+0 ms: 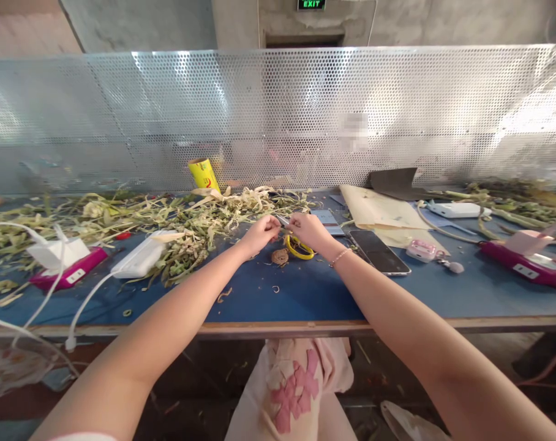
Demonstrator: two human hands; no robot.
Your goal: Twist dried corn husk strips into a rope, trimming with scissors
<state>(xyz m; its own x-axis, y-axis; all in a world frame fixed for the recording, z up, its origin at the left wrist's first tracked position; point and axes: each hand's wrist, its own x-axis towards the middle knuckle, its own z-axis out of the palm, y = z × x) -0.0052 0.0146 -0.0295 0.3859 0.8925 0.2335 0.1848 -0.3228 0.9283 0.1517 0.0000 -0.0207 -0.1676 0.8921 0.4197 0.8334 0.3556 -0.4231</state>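
Note:
Over the middle of the blue tabletop, my left hand [260, 235] and my right hand [311, 231] meet with fingertips almost touching. A small thin greyish piece [282, 220] shows between them, its kind too small to make out. The right fingers pinch it; the left fingers are closed at its other end, and what they hold is hidden. Just below the hands lies a yellow ring [300, 250], partly covered by the right hand. Beside it on the left rests a round brown wrinkled lump [280, 256].
Dried leaves and stalks [204, 220] heap up on the left, near a yellow tube [203, 174]. A phone [379, 252], an earphone case [421, 250] and brown paper [379, 208] lie right. Magenta power strips [69, 269] with white cables flank both sides. Perforated metal panel [296, 110] stands behind.

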